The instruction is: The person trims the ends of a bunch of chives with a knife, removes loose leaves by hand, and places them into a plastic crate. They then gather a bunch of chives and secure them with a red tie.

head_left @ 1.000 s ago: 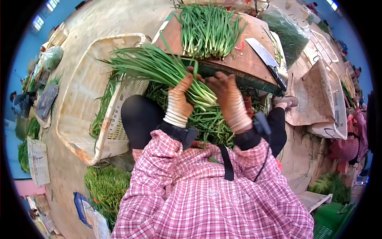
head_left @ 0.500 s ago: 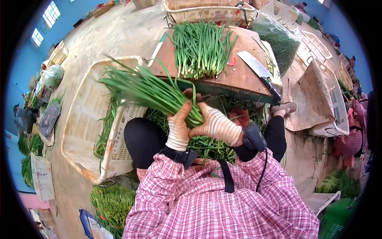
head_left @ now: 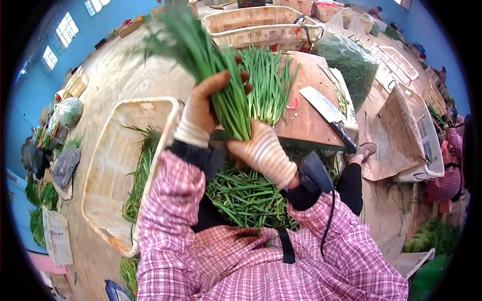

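Note:
A bunch of green chives [head_left: 226, 93] is raised in front of me, its leafy tops blurred and leaning up to the left. My left hand [head_left: 205, 103], in a striped glove with bare fingers, is wrapped round the middle of the bunch. Lower down, my right hand [head_left: 265, 153] closes on the stem end, which its palm and thumb partly hide. Behind the bunch, another pile of chives [head_left: 268, 83] lies on the wooden board [head_left: 306, 70], white ends toward me. A cleaver [head_left: 321, 105] with a black handle rests at the board's right side, near a red band [head_left: 292, 104].
Loose chive leaves [head_left: 251, 195] heap up below the board, between my legs. A white crate [head_left: 113, 145] with some greens stands at left, another crate [head_left: 261, 30] beyond the board. At right are a stuffed plastic bag [head_left: 346, 60] and a cardboard-lined crate [head_left: 422, 135].
Both hands still hold the bunch. It has swung from slanting left to more upright, and my left hand has risen with it. My view has shifted, showing more of the heap below.

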The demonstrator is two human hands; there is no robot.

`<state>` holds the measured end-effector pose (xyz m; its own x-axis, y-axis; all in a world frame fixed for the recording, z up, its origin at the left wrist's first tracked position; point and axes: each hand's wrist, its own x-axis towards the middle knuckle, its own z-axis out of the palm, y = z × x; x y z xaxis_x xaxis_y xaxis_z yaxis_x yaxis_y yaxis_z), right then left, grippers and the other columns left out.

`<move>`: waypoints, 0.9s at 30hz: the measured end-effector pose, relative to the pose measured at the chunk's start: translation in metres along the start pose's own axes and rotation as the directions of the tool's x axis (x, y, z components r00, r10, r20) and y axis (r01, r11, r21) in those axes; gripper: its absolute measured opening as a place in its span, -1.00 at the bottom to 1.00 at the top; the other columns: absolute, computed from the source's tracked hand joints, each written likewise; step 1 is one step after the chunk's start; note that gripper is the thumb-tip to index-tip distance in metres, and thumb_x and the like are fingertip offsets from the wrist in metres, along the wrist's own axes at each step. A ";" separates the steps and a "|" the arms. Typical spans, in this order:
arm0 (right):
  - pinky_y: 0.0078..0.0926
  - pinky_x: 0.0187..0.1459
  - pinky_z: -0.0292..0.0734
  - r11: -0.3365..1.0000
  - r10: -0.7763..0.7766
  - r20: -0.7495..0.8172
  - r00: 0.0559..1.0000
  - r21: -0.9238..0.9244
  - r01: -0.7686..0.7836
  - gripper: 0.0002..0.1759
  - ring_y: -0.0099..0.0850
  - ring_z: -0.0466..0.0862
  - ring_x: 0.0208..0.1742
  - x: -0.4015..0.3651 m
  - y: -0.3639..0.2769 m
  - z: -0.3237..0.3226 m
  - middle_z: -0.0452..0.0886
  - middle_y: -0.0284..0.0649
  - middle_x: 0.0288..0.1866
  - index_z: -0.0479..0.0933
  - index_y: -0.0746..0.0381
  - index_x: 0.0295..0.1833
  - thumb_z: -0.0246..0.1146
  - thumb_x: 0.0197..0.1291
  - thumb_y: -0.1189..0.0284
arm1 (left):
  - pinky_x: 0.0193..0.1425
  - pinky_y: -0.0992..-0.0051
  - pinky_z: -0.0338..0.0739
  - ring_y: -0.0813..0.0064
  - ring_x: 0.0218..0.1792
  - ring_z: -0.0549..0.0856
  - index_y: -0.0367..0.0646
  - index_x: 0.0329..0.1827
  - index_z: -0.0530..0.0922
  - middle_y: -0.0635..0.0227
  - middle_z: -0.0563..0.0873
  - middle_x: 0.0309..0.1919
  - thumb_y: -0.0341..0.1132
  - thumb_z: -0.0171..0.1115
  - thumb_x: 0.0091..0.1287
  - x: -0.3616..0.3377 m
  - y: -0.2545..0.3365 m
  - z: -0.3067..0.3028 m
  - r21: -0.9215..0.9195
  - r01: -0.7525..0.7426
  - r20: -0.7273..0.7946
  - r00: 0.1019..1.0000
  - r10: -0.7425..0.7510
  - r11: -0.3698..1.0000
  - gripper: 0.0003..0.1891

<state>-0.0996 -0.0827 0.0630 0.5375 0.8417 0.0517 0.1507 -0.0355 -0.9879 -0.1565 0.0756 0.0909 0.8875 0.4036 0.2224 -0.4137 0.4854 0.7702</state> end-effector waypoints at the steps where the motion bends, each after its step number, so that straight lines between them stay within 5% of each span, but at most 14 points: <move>1: -0.33 -0.48 0.66 0.995 0.099 -0.013 0.995 0.005 -0.099 -0.59 -0.30 0.74 -0.56 0.017 -0.006 -0.003 0.70 -0.02 -0.47 0.53 0.48 -0.09 0.37 0.08 0.35 | 0.11 0.24 0.75 0.23 0.01 0.79 -0.23 0.40 0.48 0.12 0.76 0.05 -0.23 0.37 0.38 0.024 0.007 -0.005 -0.030 0.059 0.065 0.996 -0.056 0.998 -0.44; 3: -0.33 -0.51 0.64 0.988 0.110 -0.048 0.993 0.113 -0.104 -0.59 -0.26 0.74 -0.60 0.045 -0.013 -0.008 0.69 -0.05 -0.54 0.54 0.50 -0.12 0.35 0.10 0.34 | 0.07 0.24 0.76 0.24 -0.05 0.81 -0.28 0.28 0.55 0.13 0.79 0.00 -0.21 0.36 0.42 0.074 0.007 -0.023 0.008 0.170 0.097 0.981 -0.170 0.985 -0.54; 5: -0.35 -0.53 0.62 0.982 0.183 -0.064 0.981 0.066 -0.179 -0.60 -0.26 0.73 -0.59 0.077 0.014 -0.014 0.70 -0.04 -0.53 0.58 0.50 -0.14 0.35 0.09 0.33 | 0.21 0.31 0.67 0.25 0.08 0.76 -0.32 0.44 0.43 0.07 0.74 0.13 0.03 0.39 0.40 0.116 -0.012 -0.044 0.369 0.249 -0.136 0.968 -0.213 0.896 -0.28; 7: -0.37 -0.55 0.60 0.925 0.314 -0.027 0.949 0.234 -0.299 -0.62 -0.30 0.72 -0.59 0.097 0.052 -0.012 0.71 -0.02 -0.52 0.60 0.52 -0.21 0.36 0.14 0.33 | 0.39 0.33 0.52 0.11 0.29 0.64 -0.40 0.57 0.21 -0.07 0.62 0.32 0.20 0.42 0.31 0.153 -0.052 -0.093 0.846 0.376 -0.393 0.919 -0.033 0.377 0.02; 10: -0.38 -0.54 0.60 0.872 0.400 0.008 0.916 0.305 -0.383 -0.63 -0.32 0.72 -0.57 0.099 0.063 -0.018 0.72 -0.06 -0.47 0.62 0.50 -0.20 0.38 0.18 0.33 | 0.56 0.32 0.29 -0.05 0.54 0.35 -0.48 0.65 -0.26 -0.29 0.33 0.51 0.40 0.40 0.17 0.144 -0.069 -0.088 0.858 0.491 -0.494 0.869 -0.019 0.151 0.40; 11: -0.38 -0.54 0.61 0.867 0.415 0.005 0.910 0.299 -0.398 -0.63 -0.33 0.72 -0.55 0.099 0.063 -0.019 0.72 -0.07 -0.46 0.62 0.50 -0.19 0.39 0.18 0.33 | 0.68 0.18 0.07 -0.19 0.63 0.10 -0.35 0.67 -0.38 -0.34 -0.02 0.63 0.45 0.39 0.12 0.133 -0.077 -0.090 0.892 0.394 -0.399 0.917 -0.026 0.219 0.46; 13: -0.39 -0.53 0.61 0.854 0.450 0.003 0.893 0.293 -0.431 -0.64 -0.34 0.73 -0.52 0.098 0.066 -0.018 0.72 -0.10 -0.43 0.62 0.48 -0.18 0.39 0.18 0.32 | 0.70 0.11 -0.04 -0.23 0.66 -0.05 -0.33 0.68 -0.34 -0.32 -0.14 0.65 0.45 0.41 0.08 0.114 -0.081 -0.073 0.949 0.310 -0.306 0.949 -0.069 0.051 0.46; 17: -0.52 -0.58 0.42 0.866 0.430 0.028 0.902 0.269 -0.421 -0.59 -0.46 0.60 -0.62 0.097 0.063 -0.016 0.67 -0.27 -0.51 0.62 0.26 -0.20 0.51 0.10 0.13 | 0.70 0.05 -0.09 -0.25 0.66 -0.09 -0.32 0.69 -0.31 -0.35 -0.11 0.64 0.44 0.43 0.04 0.111 -0.080 -0.083 0.962 0.272 -0.268 0.952 -0.147 0.002 0.47; 21: -0.41 -0.52 0.49 0.815 0.446 0.047 0.894 0.391 -0.427 -0.59 -0.37 0.64 -0.54 0.104 0.074 -0.013 0.64 -0.18 -0.48 0.53 0.38 -0.11 0.47 0.08 0.32 | 0.69 0.15 0.01 -0.22 0.67 -0.05 -0.26 0.71 -0.29 -0.41 -0.14 0.63 0.43 0.42 0.08 0.116 -0.074 -0.087 0.968 0.243 -0.250 0.962 -0.112 -0.068 0.43; 24: -0.40 -0.47 0.57 0.771 0.396 0.126 0.910 0.492 -0.404 -0.61 -0.28 0.70 -0.49 0.096 0.069 -0.015 0.65 -0.20 -0.44 0.51 0.39 -0.06 0.44 0.17 0.34 | 0.68 0.00 -0.09 -0.22 0.67 -0.09 -0.08 0.74 -0.22 -0.30 -0.13 0.66 0.41 0.38 0.13 0.117 -0.082 -0.093 0.971 0.227 -0.237 0.956 -0.176 -0.073 0.32; 27: -0.39 -0.39 0.65 0.431 0.465 0.181 0.866 0.808 -0.401 -0.69 -0.23 0.77 -0.42 0.071 0.040 -0.016 0.67 -0.20 -0.39 0.53 0.39 -0.05 0.38 0.29 0.36 | 0.69 -0.08 -0.19 -0.17 0.68 -0.11 -0.05 0.74 -0.11 -0.24 -0.11 0.67 0.40 0.32 0.20 0.117 -0.092 -0.112 0.986 0.164 -0.159 0.972 -0.174 0.012 0.22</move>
<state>-0.0418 -0.0329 0.0297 0.3855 0.8103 -0.4414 -0.8210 0.0828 -0.5649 -0.0372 0.1651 -0.0215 0.9021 0.4314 -0.0127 0.3405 -0.6933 0.6351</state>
